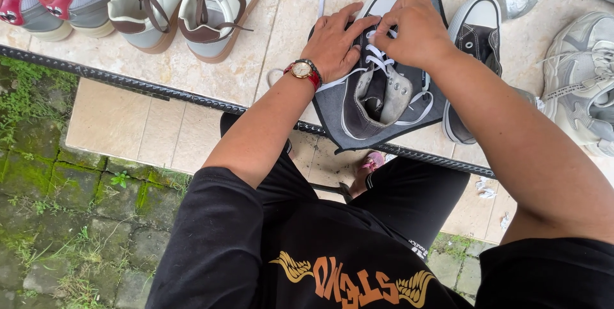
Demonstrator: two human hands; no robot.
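Lacing work is in hand on a dark high-top canvas shoe, which sits on a grey cloth at the near edge of a tiled ledge, toe pointing away from the person. The left hand lies flat against the shoe's left side, fingers spread, steadying it; it pinches nothing that can be seen. The right hand is closed over the white lace at the upper eyelets, fingertips pinching it. The matching second shoe stands just beside, to the right. Judgement: the canvas upper is soft and light and will collapse under pressure; the rubber sole and toe cap are the firm points to hold. The lace is limp and thin, best taken near its tip. Tan-and-cream sneakers stand well apart to the left, pale grey sneakers to the right.
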